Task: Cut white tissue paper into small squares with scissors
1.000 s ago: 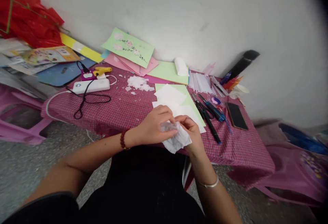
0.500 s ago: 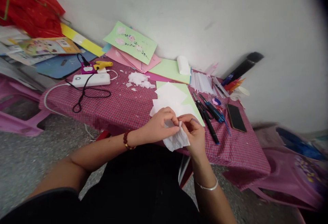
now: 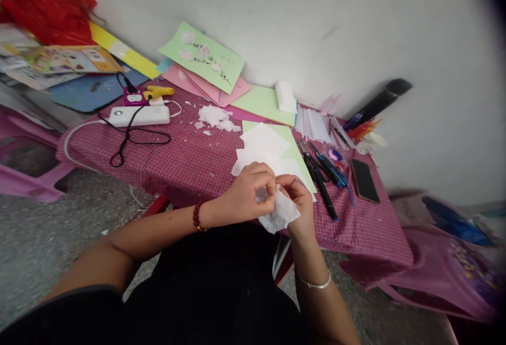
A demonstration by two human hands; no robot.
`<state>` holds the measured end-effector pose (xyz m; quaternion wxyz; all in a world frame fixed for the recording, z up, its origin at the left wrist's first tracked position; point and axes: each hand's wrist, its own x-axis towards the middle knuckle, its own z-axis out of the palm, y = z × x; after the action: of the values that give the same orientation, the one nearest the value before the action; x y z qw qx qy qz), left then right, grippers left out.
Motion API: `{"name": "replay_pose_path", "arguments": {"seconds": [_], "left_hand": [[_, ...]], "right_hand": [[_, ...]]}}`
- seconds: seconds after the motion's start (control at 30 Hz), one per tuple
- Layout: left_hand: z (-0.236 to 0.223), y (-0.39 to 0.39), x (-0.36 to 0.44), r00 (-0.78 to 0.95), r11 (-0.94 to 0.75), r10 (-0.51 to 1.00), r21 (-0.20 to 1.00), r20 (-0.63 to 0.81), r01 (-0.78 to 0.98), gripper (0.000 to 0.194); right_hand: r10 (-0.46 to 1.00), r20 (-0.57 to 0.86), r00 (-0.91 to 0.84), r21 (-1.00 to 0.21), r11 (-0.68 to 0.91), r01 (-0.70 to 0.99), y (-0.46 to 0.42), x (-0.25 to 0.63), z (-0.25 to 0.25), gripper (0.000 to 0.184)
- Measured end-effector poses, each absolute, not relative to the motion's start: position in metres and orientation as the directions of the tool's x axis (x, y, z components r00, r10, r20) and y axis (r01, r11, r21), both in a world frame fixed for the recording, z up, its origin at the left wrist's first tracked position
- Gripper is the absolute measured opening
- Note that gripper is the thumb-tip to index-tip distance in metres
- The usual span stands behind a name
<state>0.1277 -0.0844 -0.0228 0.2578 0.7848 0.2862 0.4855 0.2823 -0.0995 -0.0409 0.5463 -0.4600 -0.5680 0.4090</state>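
Note:
A thin, crumpled piece of white tissue paper (image 3: 280, 215) hangs between my two hands over the table's front edge. My left hand (image 3: 253, 189) pinches it at the top with thumb and fingers. On its right side, my right hand (image 3: 299, 203) is closed round the tissue, the fingertips nearly meeting those of the left. Just beyond my hands lie white paper sheets (image 3: 264, 142) on a light green sheet (image 3: 294, 158). Torn white tissue bits (image 3: 215, 117) are heaped farther back to the left.
Scissors (image 3: 312, 163), a blue utility knife (image 3: 330, 168), a black marker (image 3: 326, 200) and a phone (image 3: 364, 180) lie to the right. A white power strip (image 3: 140, 115), black cord and yellow glue gun (image 3: 158, 92) sit left. A green flower picture (image 3: 203, 56) leans against the wall.
The tissue has shifted slightly right and turned in my fingers, and my left fingers have curled in more. Both hands still hold it. The camera view has moved slightly.

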Motion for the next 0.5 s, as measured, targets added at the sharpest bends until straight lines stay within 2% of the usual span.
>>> {"name": "replay_pose_path", "arguments": {"seconds": [0.17,0.4,0.5], "left_hand": [[-0.023,-0.084,0.124,0.349,-0.682,0.712,0.718,0.61,0.137,0.013],[-0.023,-0.085,0.122,0.356,-0.442,0.846,0.895,0.397,0.051,0.008],[-0.022,-0.085,0.123,0.356,-0.364,0.869,0.931,0.344,-0.013,0.011]], "right_hand": [[0.975,0.222,0.021,-0.971,0.219,0.095,-0.098,0.284,-0.042,0.002],[0.99,0.106,-0.099,-0.987,0.116,0.11,-0.106,0.29,-0.036,0.007],[0.981,0.131,-0.141,-0.979,0.15,0.135,-0.11,0.293,-0.032,0.005]]}}
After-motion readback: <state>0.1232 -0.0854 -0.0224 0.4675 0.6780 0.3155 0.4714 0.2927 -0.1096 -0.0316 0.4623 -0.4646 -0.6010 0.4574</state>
